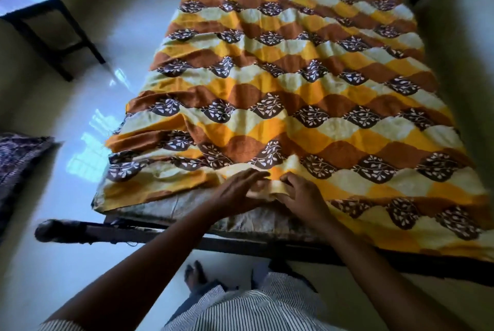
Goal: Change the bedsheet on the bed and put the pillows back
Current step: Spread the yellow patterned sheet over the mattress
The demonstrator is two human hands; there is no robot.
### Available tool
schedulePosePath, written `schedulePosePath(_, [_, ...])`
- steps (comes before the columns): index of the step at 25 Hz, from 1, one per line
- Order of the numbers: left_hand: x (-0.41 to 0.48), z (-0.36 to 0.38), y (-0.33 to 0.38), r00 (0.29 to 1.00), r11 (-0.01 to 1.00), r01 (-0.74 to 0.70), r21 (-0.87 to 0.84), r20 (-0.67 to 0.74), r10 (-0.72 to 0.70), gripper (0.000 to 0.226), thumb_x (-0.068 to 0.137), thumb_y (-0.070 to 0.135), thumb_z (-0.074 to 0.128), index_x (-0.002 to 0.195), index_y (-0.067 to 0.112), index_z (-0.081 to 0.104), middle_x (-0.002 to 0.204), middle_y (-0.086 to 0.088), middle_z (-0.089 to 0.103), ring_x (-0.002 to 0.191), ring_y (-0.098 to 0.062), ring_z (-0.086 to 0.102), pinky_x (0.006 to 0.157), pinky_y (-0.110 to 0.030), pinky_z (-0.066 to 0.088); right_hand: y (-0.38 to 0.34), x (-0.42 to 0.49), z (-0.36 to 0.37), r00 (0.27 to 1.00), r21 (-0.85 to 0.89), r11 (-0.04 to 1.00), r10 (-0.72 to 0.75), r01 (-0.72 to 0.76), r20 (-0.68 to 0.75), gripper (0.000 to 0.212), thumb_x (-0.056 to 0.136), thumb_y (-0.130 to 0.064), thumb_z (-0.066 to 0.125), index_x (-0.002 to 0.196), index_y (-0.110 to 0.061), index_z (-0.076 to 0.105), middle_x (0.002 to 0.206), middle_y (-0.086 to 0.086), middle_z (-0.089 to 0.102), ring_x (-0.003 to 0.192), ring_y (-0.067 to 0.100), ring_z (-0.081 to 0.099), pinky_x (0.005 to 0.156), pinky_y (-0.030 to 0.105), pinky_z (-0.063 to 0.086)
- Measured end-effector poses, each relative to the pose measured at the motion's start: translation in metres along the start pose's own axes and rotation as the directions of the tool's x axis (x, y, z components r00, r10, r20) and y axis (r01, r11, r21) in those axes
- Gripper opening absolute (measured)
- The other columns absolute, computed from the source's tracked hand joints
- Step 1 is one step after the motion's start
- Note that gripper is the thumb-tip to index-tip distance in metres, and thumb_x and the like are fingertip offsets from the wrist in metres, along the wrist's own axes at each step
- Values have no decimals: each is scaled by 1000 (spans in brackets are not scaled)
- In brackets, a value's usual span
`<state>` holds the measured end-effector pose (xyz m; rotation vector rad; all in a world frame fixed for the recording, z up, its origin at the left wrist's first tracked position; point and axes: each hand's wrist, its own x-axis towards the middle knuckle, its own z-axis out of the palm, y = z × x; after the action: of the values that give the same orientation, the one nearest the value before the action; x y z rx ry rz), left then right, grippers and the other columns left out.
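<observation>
Right hand [302,197] pinches the one bedsheet [294,76], left hand [235,191] presses it

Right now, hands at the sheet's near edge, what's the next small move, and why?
Probably draw the bedsheet edge pinched by the right hand toward you and leftward: bare mattress shows there, and cloth lies bunched at the near left corner.

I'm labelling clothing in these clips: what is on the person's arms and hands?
Both forearms are bare. A pale sleeve with thin dark stripes shows on the left arm at the frame's bottom. The left hand and right hand wear no gloves; no watch or ring shows.
</observation>
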<state>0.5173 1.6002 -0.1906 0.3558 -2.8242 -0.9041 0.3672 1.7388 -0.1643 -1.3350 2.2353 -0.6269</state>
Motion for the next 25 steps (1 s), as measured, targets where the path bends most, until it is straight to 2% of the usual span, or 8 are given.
schedulePosePath(3, [3,8,8,995,997,19,-71,103,-12,35,83,34,62,107,9,62,90,-16,67,83,-30,65,68,-34,49,-29,-9,11,999,-16,999,39,-39,-2,27,74,-17,73,99,-10,64,93,14,68,90,33,64,72,40,50])
schedulePosePath(6, [-22,6,-18,935,972,234,16,270,-229,55,85,31,62,135,23,41,111,-14,65,100,-33,62,78,-38,50,-43,-37,10,994,-40,995,86,-89,-72,33,72,-8,72,104,-14,68,104,11,69,99,30,64,80,37,50])
schedulePosePath(10, [-83,-40,-86,930,935,355,10,96,-354,31,88,12,57,118,7,60,113,-19,63,107,-35,59,83,-33,41,-54,-68,36,967,-135,974,155,-185,-204,35,72,-7,75,106,-12,69,111,10,68,102,31,63,81,35,50])
schedulePosePath(13, [-114,-71,-95,951,953,303,28,51,-304,32,87,14,59,116,1,61,113,-21,63,102,-35,61,83,-34,43,-74,-66,78,966,-226,941,234,-254,-112,49,72,-24,76,117,-17,59,122,6,58,113,29,54,90,35,43])
schedulePosePath(17, [-143,-79,-71,969,969,195,150,124,-214,38,85,28,59,118,10,56,98,-21,67,81,-38,65,66,-43,49,-146,-32,138,988,-54,995,89,-83,124,72,80,-22,69,142,-25,33,143,5,38,127,24,41,94,37,44])
schedulePosePath(19, [-161,-79,-69,990,977,91,190,92,-110,43,77,45,48,115,23,49,93,-12,67,68,-32,65,51,-38,51,-167,-14,149,992,-31,999,20,-16,121,51,84,-10,59,133,-23,49,132,7,53,118,27,52,89,36,48])
schedulePosePath(21, [-171,-81,-88,998,957,11,291,52,-27,41,74,38,49,111,21,50,89,-9,66,65,-26,63,40,-34,49,-166,-5,146,991,-63,998,-15,23,131,49,80,2,52,122,-22,62,122,8,60,111,27,56,86,34,49])
schedulePosePath(25, [-174,-89,-158,930,902,359,241,-11,-367,35,64,9,73,96,21,68,95,-8,69,84,-31,65,66,-39,53,-148,7,132,987,-84,984,-151,156,63,57,68,12,51,114,-18,68,110,6,64,106,23,57,83,28,49])
